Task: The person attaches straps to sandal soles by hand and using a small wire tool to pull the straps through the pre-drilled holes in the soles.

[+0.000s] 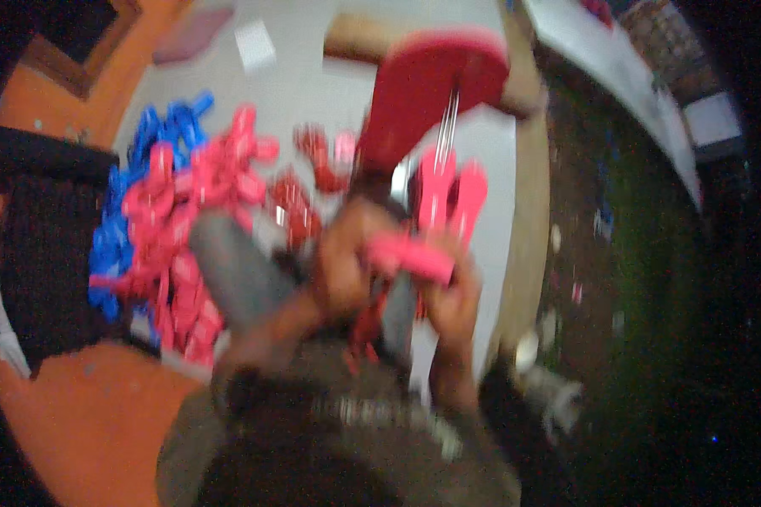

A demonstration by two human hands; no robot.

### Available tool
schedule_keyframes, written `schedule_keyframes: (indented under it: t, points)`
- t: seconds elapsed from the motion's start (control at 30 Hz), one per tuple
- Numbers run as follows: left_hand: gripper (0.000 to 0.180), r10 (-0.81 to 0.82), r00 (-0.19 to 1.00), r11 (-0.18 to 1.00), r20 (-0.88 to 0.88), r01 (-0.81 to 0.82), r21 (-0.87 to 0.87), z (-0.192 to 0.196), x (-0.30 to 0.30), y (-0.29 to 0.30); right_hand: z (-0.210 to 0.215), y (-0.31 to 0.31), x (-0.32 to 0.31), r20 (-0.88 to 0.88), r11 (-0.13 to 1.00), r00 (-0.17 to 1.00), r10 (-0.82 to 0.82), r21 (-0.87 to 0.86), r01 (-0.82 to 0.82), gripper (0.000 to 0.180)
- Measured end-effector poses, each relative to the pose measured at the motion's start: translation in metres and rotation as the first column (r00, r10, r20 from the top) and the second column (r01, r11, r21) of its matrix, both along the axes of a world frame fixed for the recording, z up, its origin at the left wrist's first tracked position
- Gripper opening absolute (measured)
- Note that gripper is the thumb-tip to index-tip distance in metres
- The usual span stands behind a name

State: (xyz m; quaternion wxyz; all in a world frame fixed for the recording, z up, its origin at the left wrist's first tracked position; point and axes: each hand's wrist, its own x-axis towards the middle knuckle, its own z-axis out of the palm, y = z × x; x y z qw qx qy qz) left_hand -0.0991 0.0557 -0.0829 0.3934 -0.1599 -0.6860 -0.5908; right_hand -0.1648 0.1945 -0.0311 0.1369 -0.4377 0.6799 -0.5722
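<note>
A bright pink, flat, bar-like piece point(410, 256) is held across the front of my body, blurred by motion. My left hand point(345, 262) is closed around its left end. My right hand point(457, 296) grips its other end, with the fingers curled against the edge. Just beyond my hands lie two long pink pieces point(435, 190) with rounded ends, shaped like shoe soles. Loose dark red pieces point(300, 211) lie left of them. What the held piece is exactly cannot be made out through the blur.
At the left is a heap of glossy pink pieces point(173, 220), with blue pieces point(165, 139) behind and beside it. A large dark red rounded panel point(431, 84) with thin metal rods stands ahead. A white sheet point(254, 46) lies at the back. Dark, littered ground point(600, 253) stretches along the right.
</note>
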Motion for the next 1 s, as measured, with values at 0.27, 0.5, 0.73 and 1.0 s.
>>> schedule_keyframes:
  t: [0.27, 0.5, 0.73, 1.0]
  points:
    - [0.039, 0.503, 0.584, 0.861, 0.637, -0.400, -0.314, 0.038, 0.079, -0.009, 0.009, -0.013, -0.004, 0.502, 0.908, 0.865, -0.013, -0.356, 0.220, 0.026]
    - [0.032, 0.526, 0.573, 0.850, 0.629, -0.380, -0.364, 0.073, 0.112, -0.054, 0.005, -0.025, -0.003, 0.023, 0.963, 0.973, -0.228, -0.141, 0.229, 0.040]
    - [0.041, 0.421, 0.851, 0.902, 0.315, -0.429, -0.045, 0.093, 0.051, -0.046, 0.000, -0.050, -0.005, 0.259, 0.989, 0.960, 0.105, -0.131, -0.073, 0.034]
    - [0.031, 0.212, 0.977, 0.949, 0.020, -0.201, -0.241, 0.096, 0.020, -0.050, 0.016, -0.056, -0.028, 0.032, 0.843, 0.991, 0.128, -0.531, -0.091, 0.022]
